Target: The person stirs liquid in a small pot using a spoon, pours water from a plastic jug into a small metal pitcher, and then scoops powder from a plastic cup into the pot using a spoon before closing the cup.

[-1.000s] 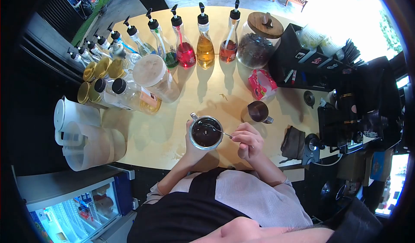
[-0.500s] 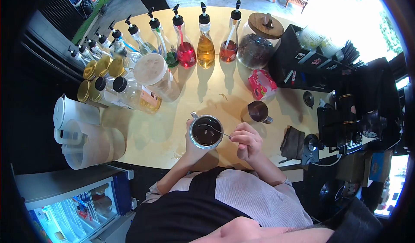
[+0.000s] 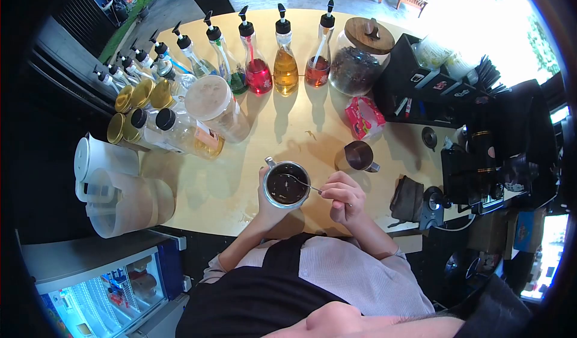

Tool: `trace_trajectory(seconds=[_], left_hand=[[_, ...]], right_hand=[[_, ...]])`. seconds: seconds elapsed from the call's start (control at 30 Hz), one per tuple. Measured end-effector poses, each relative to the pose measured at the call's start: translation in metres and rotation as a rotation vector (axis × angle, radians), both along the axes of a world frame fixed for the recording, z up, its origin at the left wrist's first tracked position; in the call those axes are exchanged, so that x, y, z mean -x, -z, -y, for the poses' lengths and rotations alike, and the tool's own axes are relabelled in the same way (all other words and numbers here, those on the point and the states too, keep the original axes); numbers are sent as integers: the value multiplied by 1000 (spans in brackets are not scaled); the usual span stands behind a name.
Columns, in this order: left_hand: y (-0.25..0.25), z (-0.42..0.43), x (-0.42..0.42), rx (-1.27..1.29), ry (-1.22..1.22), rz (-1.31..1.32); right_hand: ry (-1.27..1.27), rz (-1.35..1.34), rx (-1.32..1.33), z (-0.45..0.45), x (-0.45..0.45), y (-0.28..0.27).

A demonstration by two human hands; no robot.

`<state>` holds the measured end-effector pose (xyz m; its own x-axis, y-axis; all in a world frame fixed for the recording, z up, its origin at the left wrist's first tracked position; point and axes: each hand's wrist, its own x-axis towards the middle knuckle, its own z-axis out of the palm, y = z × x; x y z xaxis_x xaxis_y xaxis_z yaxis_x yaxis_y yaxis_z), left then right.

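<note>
Curling round the mug, the left grip holds it by the table's near edge, about midway along; whether its base touches the wood cannot be told. The right grip pinches a spoon between thumb and fingers, the far end in the mug's dark liquid. A cup stands to the right, with a red packet beyond it. Pump bottles line the far edge, and jugs stand at the near left corner.
</note>
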<state>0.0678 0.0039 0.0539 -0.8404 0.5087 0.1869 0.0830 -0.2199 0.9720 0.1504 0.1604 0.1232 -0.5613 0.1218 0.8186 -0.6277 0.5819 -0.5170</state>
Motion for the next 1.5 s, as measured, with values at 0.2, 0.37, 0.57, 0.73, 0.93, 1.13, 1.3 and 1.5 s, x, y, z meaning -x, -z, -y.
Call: trace_trajectory(seconds=[0.2, 0.37, 0.57, 0.73, 0.93, 1.13, 1.3, 1.5], left_hand=[[4, 0, 0, 16, 21, 55], [0, 1, 0, 12, 4, -26], [-6, -1, 1, 33, -11, -99], [-5, -1, -1, 17, -14, -79], [-1, -1, 0, -3, -9, -43], [-7, -1, 0, 64, -14, -121], [-13, -2, -1, 15, -13, -89], [0, -1, 1, 15, 13, -26]], right_hand=[[23, -11, 19, -1, 1, 0], [-7, 18, -6, 0, -1, -2], [35, 7, 25, -1, -1, 1], [32, 12, 35, -2, -2, 0], [-32, 10, 10, -2, 0, -2], [-6, 15, 32, -3, -2, -1], [-23, 10, 40, -3, -2, 2], [-14, 8, -30, -4, 1, -1]])
